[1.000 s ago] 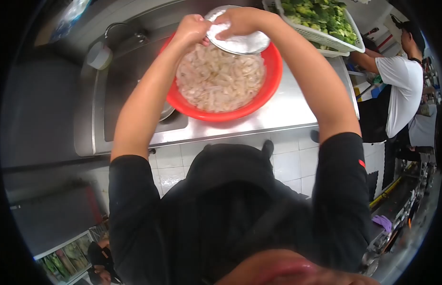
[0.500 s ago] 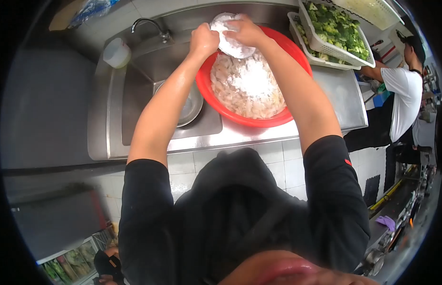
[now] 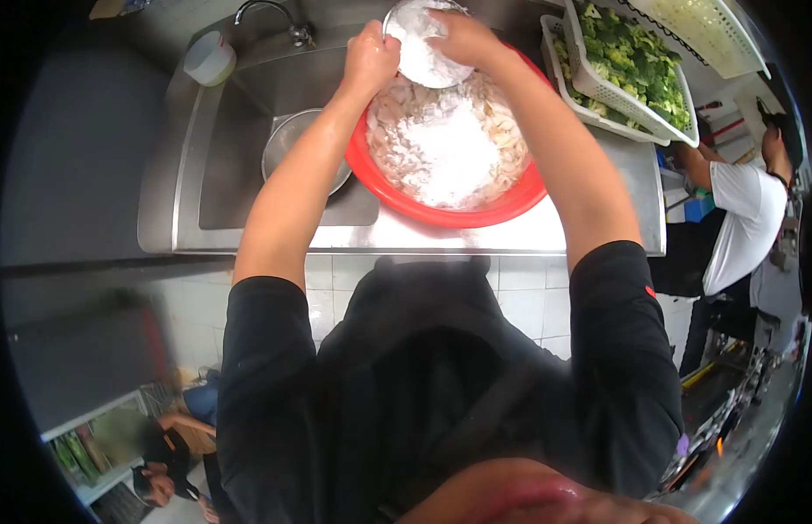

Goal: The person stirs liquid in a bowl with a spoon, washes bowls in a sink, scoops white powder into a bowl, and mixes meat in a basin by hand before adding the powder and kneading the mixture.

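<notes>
A metal bowl (image 3: pixel 423 54) of white powder is tilted over the far side of a red basin (image 3: pixel 463 217). My left hand (image 3: pixel 372 58) is closed on the bowl's left rim. My right hand (image 3: pixel 465 37) reaches into the bowl from the right, its fingers in the powder; what they hold, if anything, is hidden. Pale, translucent pieces of food (image 3: pixel 395 122) fill the basin. A wide heap of white powder (image 3: pixel 450 155) lies on top of them.
Left of the basin, a sink (image 3: pixel 240 157) holds a metal strainer or bowl (image 3: pixel 284 144); a faucet (image 3: pixel 299 35) and white tub (image 3: pixel 210 59) stand behind. White baskets of broccoli (image 3: pixel 633 65) are at right. Co-workers (image 3: pixel 745 223) are at far right and lower left.
White powder has come out of the bowl onto the food in the basin, and the heap has widened. My right hand has moved within the bowl. The view has shifted.
</notes>
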{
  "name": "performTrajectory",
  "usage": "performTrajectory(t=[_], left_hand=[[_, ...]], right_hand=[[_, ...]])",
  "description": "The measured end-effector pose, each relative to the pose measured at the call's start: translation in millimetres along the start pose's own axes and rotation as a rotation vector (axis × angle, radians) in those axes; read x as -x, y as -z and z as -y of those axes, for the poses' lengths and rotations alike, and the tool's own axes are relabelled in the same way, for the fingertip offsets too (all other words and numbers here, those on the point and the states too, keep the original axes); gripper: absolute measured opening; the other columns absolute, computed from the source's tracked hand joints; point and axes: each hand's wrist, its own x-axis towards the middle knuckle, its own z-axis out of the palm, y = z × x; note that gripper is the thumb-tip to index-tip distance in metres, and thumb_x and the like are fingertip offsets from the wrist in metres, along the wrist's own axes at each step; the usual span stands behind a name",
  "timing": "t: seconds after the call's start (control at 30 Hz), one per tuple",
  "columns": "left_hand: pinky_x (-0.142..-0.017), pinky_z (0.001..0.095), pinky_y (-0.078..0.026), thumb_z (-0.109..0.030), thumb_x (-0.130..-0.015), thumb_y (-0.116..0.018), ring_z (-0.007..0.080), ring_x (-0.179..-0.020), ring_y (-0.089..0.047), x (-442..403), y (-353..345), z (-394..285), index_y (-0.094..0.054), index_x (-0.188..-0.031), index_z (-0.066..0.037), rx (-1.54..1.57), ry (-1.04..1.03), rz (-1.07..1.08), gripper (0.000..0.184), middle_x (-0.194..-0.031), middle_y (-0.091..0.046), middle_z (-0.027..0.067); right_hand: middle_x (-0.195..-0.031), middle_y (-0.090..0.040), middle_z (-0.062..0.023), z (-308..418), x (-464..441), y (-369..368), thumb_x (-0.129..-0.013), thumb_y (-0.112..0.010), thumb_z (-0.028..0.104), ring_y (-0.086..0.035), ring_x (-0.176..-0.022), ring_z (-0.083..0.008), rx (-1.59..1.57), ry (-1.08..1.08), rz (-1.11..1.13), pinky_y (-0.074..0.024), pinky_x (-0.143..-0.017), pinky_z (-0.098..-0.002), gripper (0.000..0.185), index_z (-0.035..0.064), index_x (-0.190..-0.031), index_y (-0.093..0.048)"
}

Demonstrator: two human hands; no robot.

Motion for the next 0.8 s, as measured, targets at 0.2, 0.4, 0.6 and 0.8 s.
performTrajectory(t=[0.2, 0.4, 0.6, 0.8], left_hand=[[-0.068, 0.0543, -0.048, -0.014, -0.082, -0.057, 0.0504, -0.074, -0.06, 11.2, -29.2, -18.7, -0.054, -0.087, 0.003, -0.089, 0.07, -0.037, 0.018, -0.073, -0.06, 0.0312], [-0.067, 0.055, -0.048, -0.012, -0.083, -0.057, 0.0498, -0.073, -0.06, 24.4, -35.5, -43.9, -0.051, -0.088, 0.001, -0.213, 0.075, -0.033, 0.016, -0.074, -0.061, 0.0306], [-0.065, 0.0531, -0.049, -0.01, -0.084, -0.057, 0.046, -0.074, -0.061, 28.9, -59.2, -46.4, -0.049, -0.087, 0.001, -0.363, -0.03, -0.129, 0.014, -0.079, -0.063, 0.0249], [-0.069, 0.0488, -0.051, -0.002, -0.08, -0.059, 0.0419, -0.08, -0.062, 28.7, -65.6, -50.9, -0.05, -0.088, 0.0, -0.25, -0.022, -0.142, 0.013, -0.087, -0.064, 0.0197]], right_hand=[[-0.11, -0.066, -0.0197, -15.2, -1.6, 4.4, -0.084, -0.058, 0.029, -0.063, -0.099, -0.0341, -0.386, 0.009, 0.584, -0.0471, -0.086, -0.0414, 0.042, 0.0028, -0.116, -0.063], [-0.111, -0.065, -0.0187, -43.7, 6.0, 12.4, -0.079, -0.064, 0.025, -0.058, -0.108, -0.0342, -0.069, 0.296, 0.382, -0.0441, -0.093, -0.0394, 0.041, 0.0049, -0.115, -0.063], [-0.125, -0.058, -0.0216, -58.9, 7.9, -4.2, -0.082, -0.061, 0.026, -0.056, -0.115, -0.0371, -0.258, 0.049, 0.551, -0.042, -0.101, -0.0398, 0.058, 0.0064, -0.136, -0.049], [-0.118, -0.061, -0.0227, -53.7, 24.9, -46.5, -0.082, -0.061, 0.021, -0.059, -0.106, -0.0372, -0.588, 0.049, 0.074, -0.0466, -0.091, -0.0393, 0.036, 0.0018, -0.113, -0.063]])
